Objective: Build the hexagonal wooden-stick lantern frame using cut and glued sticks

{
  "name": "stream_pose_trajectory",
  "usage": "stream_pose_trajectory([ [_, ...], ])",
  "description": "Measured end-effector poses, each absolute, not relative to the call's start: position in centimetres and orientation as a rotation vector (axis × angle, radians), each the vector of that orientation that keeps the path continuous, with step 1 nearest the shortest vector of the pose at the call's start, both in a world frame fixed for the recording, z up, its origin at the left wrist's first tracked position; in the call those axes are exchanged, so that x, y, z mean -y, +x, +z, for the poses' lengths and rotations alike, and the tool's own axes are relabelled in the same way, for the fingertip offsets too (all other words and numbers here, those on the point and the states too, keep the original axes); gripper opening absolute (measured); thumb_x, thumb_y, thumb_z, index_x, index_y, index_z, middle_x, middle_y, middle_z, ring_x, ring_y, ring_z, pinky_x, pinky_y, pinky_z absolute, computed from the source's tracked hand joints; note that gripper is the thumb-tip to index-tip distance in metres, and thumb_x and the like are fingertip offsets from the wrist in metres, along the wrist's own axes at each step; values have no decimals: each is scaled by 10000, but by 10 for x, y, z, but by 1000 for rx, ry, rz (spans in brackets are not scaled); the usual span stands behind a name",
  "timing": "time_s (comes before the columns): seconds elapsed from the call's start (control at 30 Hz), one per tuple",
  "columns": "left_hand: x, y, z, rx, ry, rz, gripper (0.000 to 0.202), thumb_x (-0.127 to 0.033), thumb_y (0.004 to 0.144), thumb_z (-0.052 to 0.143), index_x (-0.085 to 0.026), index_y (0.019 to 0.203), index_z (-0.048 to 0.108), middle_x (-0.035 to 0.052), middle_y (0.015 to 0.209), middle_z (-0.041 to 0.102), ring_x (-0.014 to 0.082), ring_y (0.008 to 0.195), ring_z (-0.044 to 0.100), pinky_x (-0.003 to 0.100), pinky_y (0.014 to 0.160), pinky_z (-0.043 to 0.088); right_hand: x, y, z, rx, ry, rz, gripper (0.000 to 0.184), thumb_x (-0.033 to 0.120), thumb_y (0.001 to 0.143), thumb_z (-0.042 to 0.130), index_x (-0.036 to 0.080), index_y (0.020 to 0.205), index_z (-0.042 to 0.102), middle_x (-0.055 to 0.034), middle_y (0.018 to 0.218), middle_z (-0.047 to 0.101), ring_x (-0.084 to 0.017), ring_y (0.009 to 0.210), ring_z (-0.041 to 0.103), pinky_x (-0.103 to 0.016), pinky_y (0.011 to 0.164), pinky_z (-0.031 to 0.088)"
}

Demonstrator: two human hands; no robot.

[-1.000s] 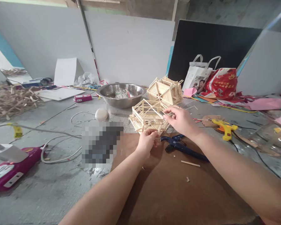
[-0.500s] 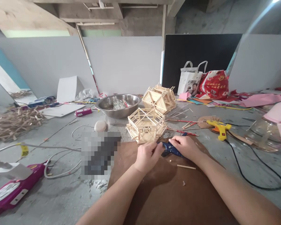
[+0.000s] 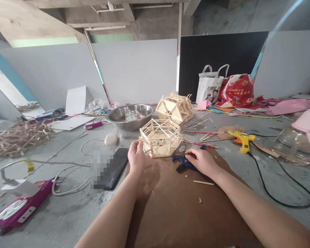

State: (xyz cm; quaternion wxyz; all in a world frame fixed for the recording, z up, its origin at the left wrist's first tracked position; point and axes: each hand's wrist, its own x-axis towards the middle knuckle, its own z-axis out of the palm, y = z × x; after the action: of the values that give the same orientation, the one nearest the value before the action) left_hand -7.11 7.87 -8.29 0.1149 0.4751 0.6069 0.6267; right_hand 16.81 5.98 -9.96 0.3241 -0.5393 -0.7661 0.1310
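At the brown board's (image 3: pixel 175 206) far edge, the stick frame (image 3: pixel 161 137) is touched by the loosely curled left hand (image 3: pixel 136 157), while the blue cutters (image 3: pixel 180 161) are covered, seemingly grasped, by the right hand (image 3: pixel 200 160).

Right hand (image 3: pixel 200 161) hides cutter (image 3: pixel 179 161) handles; phone (image 3: pixel 116 167) partly pixelated.

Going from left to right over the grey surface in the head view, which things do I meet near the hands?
Magenta plastic device → flat black phone → left hand → hexagonal wooden-stick frame → right hand → yellow glue gun → clear round jar.
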Motion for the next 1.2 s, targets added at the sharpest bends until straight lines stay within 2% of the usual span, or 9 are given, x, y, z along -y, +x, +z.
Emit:
stream_pose_trajectory([
  [0.27, -81, -72, -91, -1805, 1551, 1743, 218, -346, 749, 438, -181, 663, 552, -8, 627, 557, 149, 639, 502, 250, 610, 366, -68, 162, -88, 1837, -1342, 512, 249, 314, 738, 496, 174, 917, 599, -33, 738, 636, -153, 659, 570, -280, 654, 423],
  [0.37, -82, -72, -92, -1818, 1572, 1739, 236, -367, 760, 423, -184, 693, 556, 5, 683, 573, 163, 694, 511, 262, 639, 370, -78, 150, -77, 1694, -1239, 808, 288, 297, 720, 529, 156, 968, 571, -1, 657, 593, -97, 504, 509, -233, 516, 413],
  [0.47, -82, -70, -92, -1826, 1570, 1744, 284, -392, 782, 378, -182, 698, 551, 13, 694, 575, 167, 701, 514, 270, 643, 377, -90, 135, -68, 1508, -1186, 1153, 309, 271, 713, 544, 153, 999, 533, 42, 559, 537, -50, 347, 394, -181, 338, 311],
  [0.63, -84, -70, -94, -1800, 1587, 1720, 326, -400, 793, 343, -187, 695, 568, 19, 700, 588, 174, 705, 532, 275, 640, 393, -104, 120, -70, 1438, -1112, 1338, 153, 290, 706, 545, 161, 787, 557, 48, 518, 528, -41, 317, 383, -162, 285, 278],
  [0.77, -84, -71, -95, -1799, 1595, 1701, 322, -394, 791, 342, -207, 724, 595, 19, 764, 609, 192, 794, 532, 303, 724, 385, -106, 116, -77, 1370, -1083, 1350, 150, 306, 667, 574, 157, 693, 573, 48, 485, 532, -39, 312, 389, -155, 287, 276],
  [0.97, -81, -69, -93, -1820, 1585, 1659, 338, -412, 799, 335, -201, 725, 587, 25, 769, 609, 199, 808, 518, 317, 739, 376, -106, 129, -74, 1182, -1086, 1228, 181, 330, 621, 617, 161, 637, 552, 48, 468, 522, -49, 335, 414, -170, 323, 333],
  [1.2, -80, -68, -91, -1830, 1587, 1629, 323, -399, 798, 341, -204, 740, 591, 20, 767, 616, 193, 784, 521, 308, 709, 381, -137, 175, -65, 903, -1190, 1035, 157, 319, 753, 474, 189, 668, 454, 59, 465, 474, -45, 345, 419, -162, 352, 377],
])
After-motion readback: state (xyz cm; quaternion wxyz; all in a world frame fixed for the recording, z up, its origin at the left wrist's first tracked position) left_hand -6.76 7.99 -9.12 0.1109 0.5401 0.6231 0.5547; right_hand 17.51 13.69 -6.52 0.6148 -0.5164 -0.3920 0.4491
